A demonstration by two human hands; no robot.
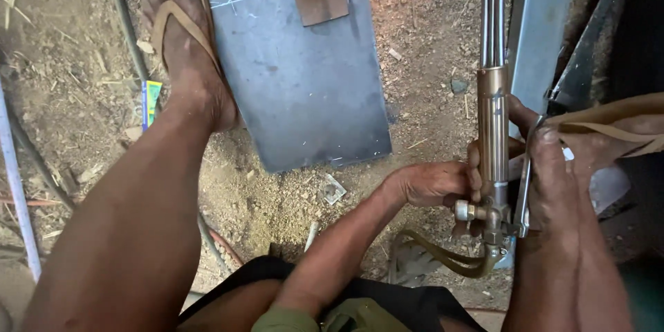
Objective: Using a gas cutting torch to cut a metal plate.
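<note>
Seen from your head camera: you sit low over bare dirt ground (pixel 429 48), and the cutting torch (pixel 493 131) stands between your two hands at the right of the view, its brass handle upright in the frame and its bright twin tubes (pixel 492 7) running away from you past the top edge. Your left hand (pixel 436 183) is closed around the lower part of the handle from the left, fingers wrapped behind it, with the round valve knob (pixel 465 211) just below the thumb side. Your right hand (pixel 553 180) is closed on the other side of the handle, pressing on the long lever (pixel 526 194) that lies along it; so each grip is shut on the torch, none open. The hoses (pixel 443 256) loop out from the base of the handle toward your lap. Judge the torch as rigid, metal and fairly heavy toward the valve end, with smooth brass that could slip in a sweaty palm; the thick handle is the sound place to hold, not the thin tubes or the soft, trailing hoses, which will tug as it moves. Well apart to the left, a grey steel plate (pixel 304 83) with chalk lines lies flat on the ground, your sandalled left foot (pixel 187 48) on its left edge.
</note>
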